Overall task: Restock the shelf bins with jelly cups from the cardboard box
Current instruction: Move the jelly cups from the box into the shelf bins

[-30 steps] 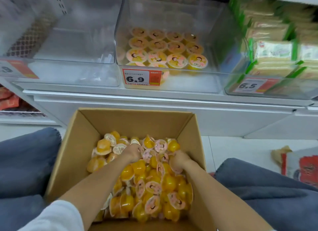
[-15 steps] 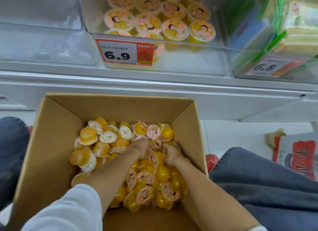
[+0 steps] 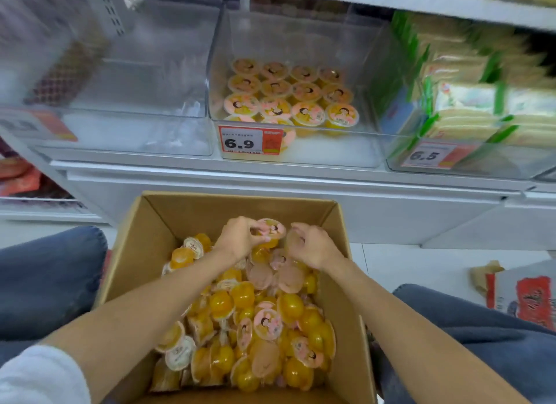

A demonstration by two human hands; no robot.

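An open cardboard box (image 3: 132, 247) stands between my knees, heaped with yellow jelly cups (image 3: 258, 322) with pink cartoon lids. Above the heap near the box's far wall, my left hand (image 3: 237, 238) grips a jelly cup (image 3: 272, 230) with its pink lid up. My right hand (image 3: 313, 245) is just beside it with curled fingers round pale cups, blurred. On the shelf above, a clear bin (image 3: 331, 151) with a 6.9 price tag (image 3: 251, 143) holds rows of the same cups (image 3: 291, 96) lid-up at its back.
An empty-looking clear bin (image 3: 120, 138) sits left of the jelly bin. A bin of green-edged packets (image 3: 469, 114) with a 6.5 tag is on the right. My blue-jeaned knees (image 3: 48, 280) flank the box. A red-printed bag (image 3: 523, 298) lies on the floor at right.
Both hands have risen out of the heap with jelly cups and moved toward the box's far wall. The view has tilted back up to show the shelf bins.
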